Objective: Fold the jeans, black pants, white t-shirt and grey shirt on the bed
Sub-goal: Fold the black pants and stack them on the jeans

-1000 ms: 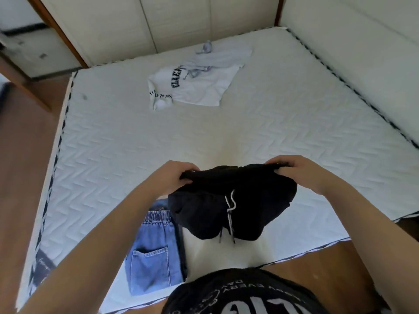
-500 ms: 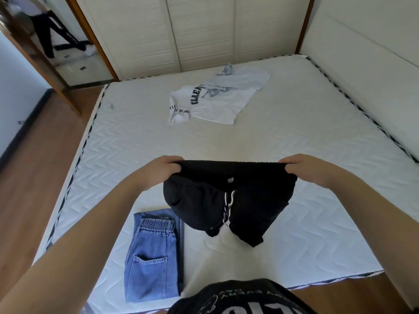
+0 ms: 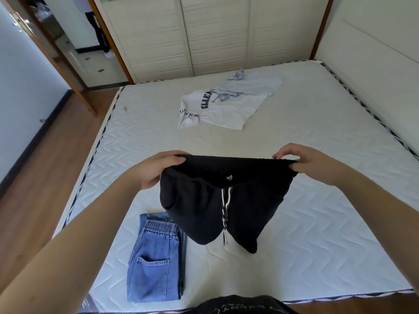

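Above the bed's (image 3: 294, 155) near edge, black pants (image 3: 217, 200) are pinched at the waistband by both hands' fingers (image 3: 174, 158) — best lowered flat, legs aligned.

My left grip (image 3: 156, 169) covers one end of the loose black drawstring pants' (image 3: 217, 200) waistband, my right grip (image 3: 305, 163) the other, so both corners are hidden. The pants hang in front of the folded blue denim jeans' (image 3: 154, 264) far corner. The pale grey crumpled shirt (image 3: 251, 85) overlaps the white printed t-shirt (image 3: 226, 109), cutting off its lettering. The white quilted bed (image 3: 317, 211) runs off the right edge.
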